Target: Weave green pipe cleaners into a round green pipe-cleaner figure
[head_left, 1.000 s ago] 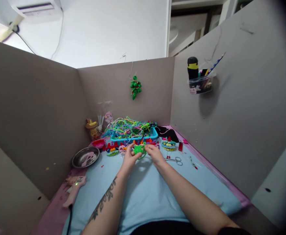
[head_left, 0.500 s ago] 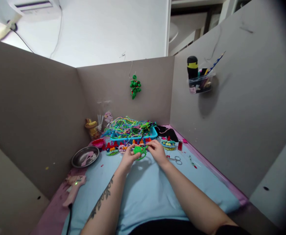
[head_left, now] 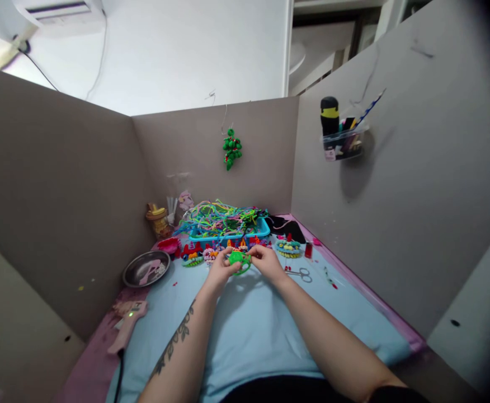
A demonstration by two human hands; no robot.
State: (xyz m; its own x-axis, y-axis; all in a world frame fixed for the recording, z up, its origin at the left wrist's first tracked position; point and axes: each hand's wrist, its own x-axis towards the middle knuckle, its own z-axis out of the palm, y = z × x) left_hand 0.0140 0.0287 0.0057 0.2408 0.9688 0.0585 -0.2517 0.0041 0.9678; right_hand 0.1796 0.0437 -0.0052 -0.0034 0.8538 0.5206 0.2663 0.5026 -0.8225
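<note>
Held above the light blue cloth is a bright green coil of fuzzy craft stem (head_left: 237, 258), bent into a rounded shape with loops hanging below. My left hand (head_left: 222, 268) pinches its left side between thumb and fingers. At its right edge my right hand (head_left: 265, 262) has thumb and index finger closed on a strand of the same green piece. Just behind both hands lie finished-looking colourful fuzzy pieces (head_left: 192, 253). A pair of scissors (head_left: 301, 274) rests to the right of my right hand.
A blue tray (head_left: 264, 228) heaped with coloured fuzzy stems stands at the back. To the left are a metal bowl (head_left: 130, 274) and a pink glue gun (head_left: 127, 330) with its cord. Grey partitions (head_left: 52, 207) enclose the table; a clear holder (head_left: 343, 145) hangs on the right one.
My right hand has shifted slightly left, closer to the green coil, and the strand it holds now sits nearer the loops. My left hand stays almost still.
</note>
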